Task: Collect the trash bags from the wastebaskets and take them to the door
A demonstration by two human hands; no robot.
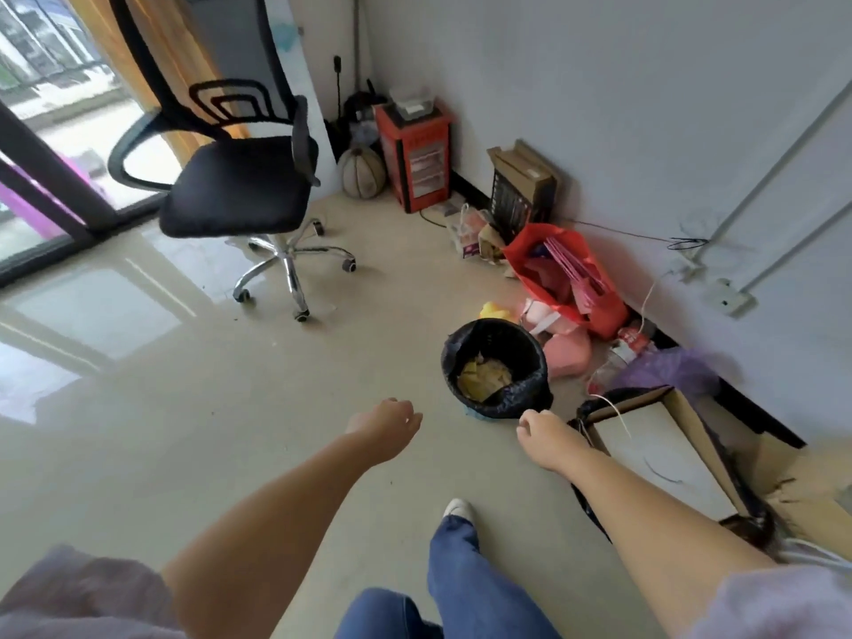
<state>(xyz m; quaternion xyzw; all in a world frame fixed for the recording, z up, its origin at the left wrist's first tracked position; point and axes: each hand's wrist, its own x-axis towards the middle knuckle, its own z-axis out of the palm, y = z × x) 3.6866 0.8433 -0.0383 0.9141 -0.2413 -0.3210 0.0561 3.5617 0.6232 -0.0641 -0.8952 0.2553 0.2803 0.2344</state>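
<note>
Lived-in home room: swivel chair (239,186), basketball (362,172), bags along the wall (645,108).

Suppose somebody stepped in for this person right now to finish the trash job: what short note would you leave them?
Left hand: loosely curled, holding nothing, reaching forward.
Right hand: loosely curled, empty, just short of the wastebasket.
The black trash bag is still lining the wastebasket on the floor, yellowish scraps inside.
Done: nothing collected yet.
Left: lift the bag out, check for other wastebaskets, carry everything to the door, which is not clearly in view.
</note>
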